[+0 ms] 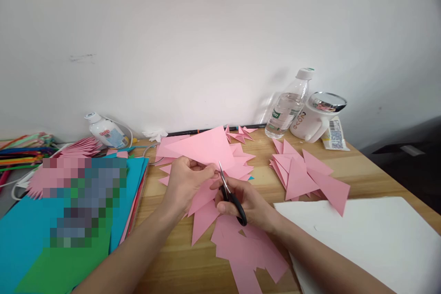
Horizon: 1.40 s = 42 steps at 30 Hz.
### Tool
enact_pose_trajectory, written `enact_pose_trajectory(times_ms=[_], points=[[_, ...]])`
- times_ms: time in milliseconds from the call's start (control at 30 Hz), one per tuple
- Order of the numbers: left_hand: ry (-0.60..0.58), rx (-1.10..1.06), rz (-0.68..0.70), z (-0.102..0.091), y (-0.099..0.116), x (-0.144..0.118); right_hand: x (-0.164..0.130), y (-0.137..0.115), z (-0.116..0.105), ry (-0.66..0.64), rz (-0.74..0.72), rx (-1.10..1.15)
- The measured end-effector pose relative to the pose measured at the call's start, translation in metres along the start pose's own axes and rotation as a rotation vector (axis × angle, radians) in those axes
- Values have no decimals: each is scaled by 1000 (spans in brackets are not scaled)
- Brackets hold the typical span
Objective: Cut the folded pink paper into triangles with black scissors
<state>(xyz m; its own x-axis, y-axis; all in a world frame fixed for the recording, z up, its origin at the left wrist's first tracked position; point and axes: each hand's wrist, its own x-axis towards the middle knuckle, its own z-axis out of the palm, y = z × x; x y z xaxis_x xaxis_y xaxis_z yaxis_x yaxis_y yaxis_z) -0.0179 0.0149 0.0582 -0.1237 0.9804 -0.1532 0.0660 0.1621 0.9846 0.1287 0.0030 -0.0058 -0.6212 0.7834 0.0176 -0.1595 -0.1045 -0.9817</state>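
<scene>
Between the fingers and thumb of my left hand (191, 181) is a folded piece of pink paper (206, 144), held up over the table. My right hand (246, 202) grips black-handled scissors (237, 206), its fingers in the loops. The blades point up and away from me, against the lower edge of the held paper; how far they are apart is hard to make out. Under and around both hands lie cut pink paper pieces (241, 250), several of them pointed triangles. Another pile of pink triangles (298, 174) rests to the right.
Blue and green sheets (69, 268) are stacked at the left, with pipe cleaners (20, 151) behind. A white board (365, 234) lies at the front right. Along the wall stand a water bottle (285, 110), a white mug (312, 121) and a leaning white bottle (106, 131).
</scene>
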Motion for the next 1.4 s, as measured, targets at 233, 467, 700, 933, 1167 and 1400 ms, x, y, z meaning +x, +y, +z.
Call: enact_pose_trajectory(times_ms=[233,467,700,933,1167,1400], points=[[12,-3,-11,1,2,0,1,3,-1,3,12,14],[4,-6,-28,1,1,0,2,1,1,22,1,-3],[-21,-17,-26,0,0,-1,1,2,1,41,6,-25],[-8,-27,-44,0,1,-1,2,7,0,47,15,17],[-2,-19,-39,0,2,-1,2,9,0,58,21,20],[-14,-16,-38,0,1,0,3,12,0,62,8,22]])
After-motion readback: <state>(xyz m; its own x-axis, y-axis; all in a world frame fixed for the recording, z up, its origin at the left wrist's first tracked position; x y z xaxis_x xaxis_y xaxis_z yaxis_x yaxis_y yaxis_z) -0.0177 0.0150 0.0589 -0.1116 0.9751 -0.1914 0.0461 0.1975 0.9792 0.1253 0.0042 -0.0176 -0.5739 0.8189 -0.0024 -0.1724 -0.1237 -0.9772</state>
